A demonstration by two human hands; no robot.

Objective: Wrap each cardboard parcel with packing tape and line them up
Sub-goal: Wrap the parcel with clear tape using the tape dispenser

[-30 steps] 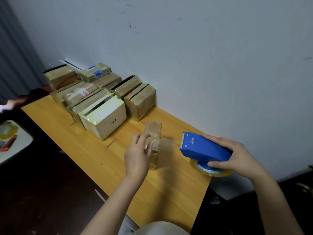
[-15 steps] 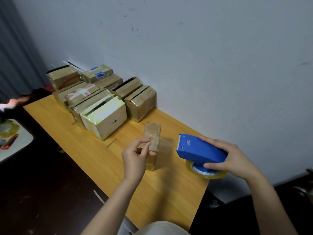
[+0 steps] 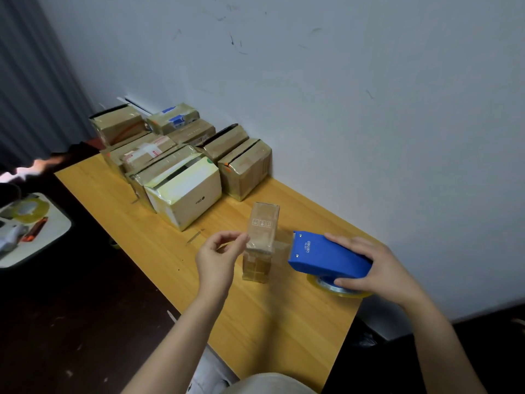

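Head camera looks steeply down (wide-angle) over the table (image 3: 284, 322).

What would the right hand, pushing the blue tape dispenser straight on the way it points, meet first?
Most likely the small upright box: the tape dispenser in the right hand points at its side, with only a short stretch of tape between them. Depth is hard to judge.

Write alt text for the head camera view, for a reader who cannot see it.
A right hand grips a blue tape dispenser whose clear tape runs to a small upright cardboard parcel on a wooden table; the left hand pinches the parcel's left edge. Taped parcels sit grouped against the wall behind.
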